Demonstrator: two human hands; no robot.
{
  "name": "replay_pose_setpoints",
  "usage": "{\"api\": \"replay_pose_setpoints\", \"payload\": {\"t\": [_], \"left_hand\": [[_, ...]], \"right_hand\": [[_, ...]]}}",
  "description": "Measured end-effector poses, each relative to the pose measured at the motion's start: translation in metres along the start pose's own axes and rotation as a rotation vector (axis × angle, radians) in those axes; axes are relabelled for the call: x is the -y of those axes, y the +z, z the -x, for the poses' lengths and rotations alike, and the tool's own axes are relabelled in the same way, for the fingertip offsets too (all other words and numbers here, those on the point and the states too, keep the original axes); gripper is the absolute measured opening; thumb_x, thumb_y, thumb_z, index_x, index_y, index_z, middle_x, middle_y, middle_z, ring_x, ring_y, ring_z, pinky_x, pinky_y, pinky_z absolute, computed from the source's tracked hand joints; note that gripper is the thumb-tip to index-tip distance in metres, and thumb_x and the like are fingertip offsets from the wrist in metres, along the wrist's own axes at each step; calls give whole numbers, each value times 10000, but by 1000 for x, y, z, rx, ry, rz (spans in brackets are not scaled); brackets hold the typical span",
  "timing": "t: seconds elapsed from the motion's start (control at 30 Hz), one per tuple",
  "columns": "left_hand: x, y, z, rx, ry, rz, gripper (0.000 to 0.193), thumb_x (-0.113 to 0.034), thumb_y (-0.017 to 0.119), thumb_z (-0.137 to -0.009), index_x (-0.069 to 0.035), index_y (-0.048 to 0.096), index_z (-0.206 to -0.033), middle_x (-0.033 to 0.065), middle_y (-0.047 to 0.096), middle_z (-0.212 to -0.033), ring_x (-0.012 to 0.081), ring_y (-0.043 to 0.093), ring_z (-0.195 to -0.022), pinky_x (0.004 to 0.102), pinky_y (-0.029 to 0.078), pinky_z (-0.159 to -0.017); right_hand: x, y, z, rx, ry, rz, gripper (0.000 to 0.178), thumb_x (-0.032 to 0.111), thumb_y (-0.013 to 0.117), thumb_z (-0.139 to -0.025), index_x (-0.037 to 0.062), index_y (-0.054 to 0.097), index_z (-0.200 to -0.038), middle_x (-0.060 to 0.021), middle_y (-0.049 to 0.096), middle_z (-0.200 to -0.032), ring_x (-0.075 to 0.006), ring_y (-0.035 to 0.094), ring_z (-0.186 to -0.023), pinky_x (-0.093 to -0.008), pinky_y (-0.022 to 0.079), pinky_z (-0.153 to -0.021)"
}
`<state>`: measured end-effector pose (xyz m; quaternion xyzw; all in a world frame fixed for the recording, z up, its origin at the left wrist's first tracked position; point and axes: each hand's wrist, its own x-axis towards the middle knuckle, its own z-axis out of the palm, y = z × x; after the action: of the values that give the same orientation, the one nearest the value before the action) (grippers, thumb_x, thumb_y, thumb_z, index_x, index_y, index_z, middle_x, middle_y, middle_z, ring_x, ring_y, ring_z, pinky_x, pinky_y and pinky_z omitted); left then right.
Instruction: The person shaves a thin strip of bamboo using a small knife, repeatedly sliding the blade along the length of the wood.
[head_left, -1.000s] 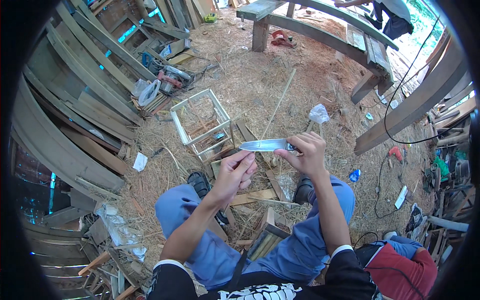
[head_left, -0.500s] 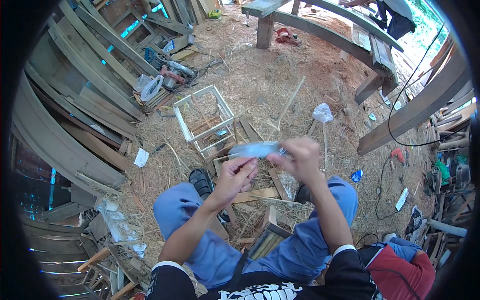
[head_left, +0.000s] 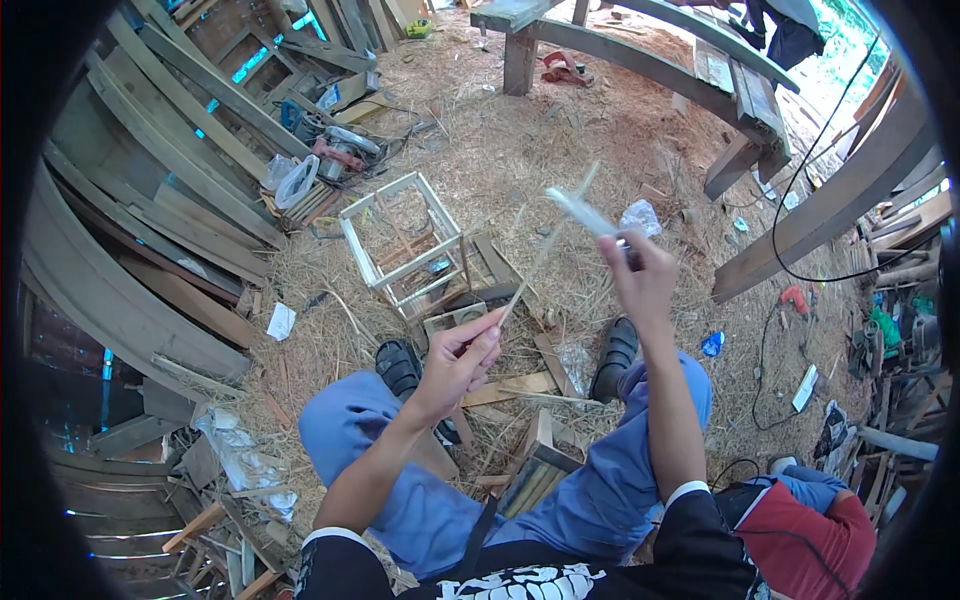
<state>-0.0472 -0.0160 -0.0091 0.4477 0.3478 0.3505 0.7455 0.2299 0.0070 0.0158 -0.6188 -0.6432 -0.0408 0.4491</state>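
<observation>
My left hand (head_left: 458, 368) is closed in a pinch on a thin wooden strip (head_left: 514, 299), whose tip points up and away from me. My right hand (head_left: 640, 280) grips the end of a pale, blade-like tool (head_left: 585, 214), raised to the right and apart from the strip. Motion blurs the tool, so its exact kind cannot be made out. Beyond my left hand stands a small light wooden frame (head_left: 365, 250). Below my hands, between my knees, is a wooden box-like piece (head_left: 543, 440) with several slats beside it.
Straw and shavings cover the ground. Long boards (head_left: 160, 220) lean at the left; a power tool (head_left: 340, 155) lies near them. A wooden bench (head_left: 640, 60) stands at the far right, with a person (head_left: 785, 30) behind it. Someone in red (head_left: 810, 530) is close at lower right.
My right hand has swung the blade-like tool up and to the right, away from my left hand. The strip's tip now shows in my left hand, which has barely moved.
</observation>
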Motion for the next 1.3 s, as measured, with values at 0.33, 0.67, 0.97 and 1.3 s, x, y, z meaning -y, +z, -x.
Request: {"api": "replay_pose_setpoints", "payload": {"t": [0.33, 0.67, 0.97, 1.3], "left_hand": [[5, 9, -8, -17, 59, -2, 383, -131, 553, -1030, -34, 548, -1401, -55, 480, -743, -7, 338, -536, 175, 257, -442], [6, 6, -7, -31, 72, -26, 387, -132, 508, -1039, -22, 523, -1410, -78, 434, -692, -8, 318, -519, 180, 270, -440], [-1, 9, -29, -67, 244, 35, 274, -126, 450, -1043, -17, 566, -1265, -10, 490, -761, 7, 352, -586, 175, 298, -492], [0, 26, -38, -74, 208, -110, 384, -145, 478, -1059, -48, 501, -1429, -11, 540, -789, 18, 356, -579, 196, 268, -503]], "right_hand": [[9, 13, 16, 69, -339, -33, 339, 405, 752, -854, 78, 699, -778, -76, 599, -580, -206, 591, -506, -362, 435, -507], [15, 4, 22, 151, -24, 64, 325, 376, 731, -882, 70, 671, -790, -106, 620, -615, -261, 603, -522, -353, 447, -515], [4, 3, 16, 66, 320, -48, 359, 393, 655, -955, 44, 654, -873, -100, 568, -587, -221, 579, -510, -349, 420, -509], [27, 21, 24, 127, -91, -163, 336, 353, 788, -812, 59, 635, -760, -88, 556, -570, -219, 584, -504, -347, 422, -489]]}}
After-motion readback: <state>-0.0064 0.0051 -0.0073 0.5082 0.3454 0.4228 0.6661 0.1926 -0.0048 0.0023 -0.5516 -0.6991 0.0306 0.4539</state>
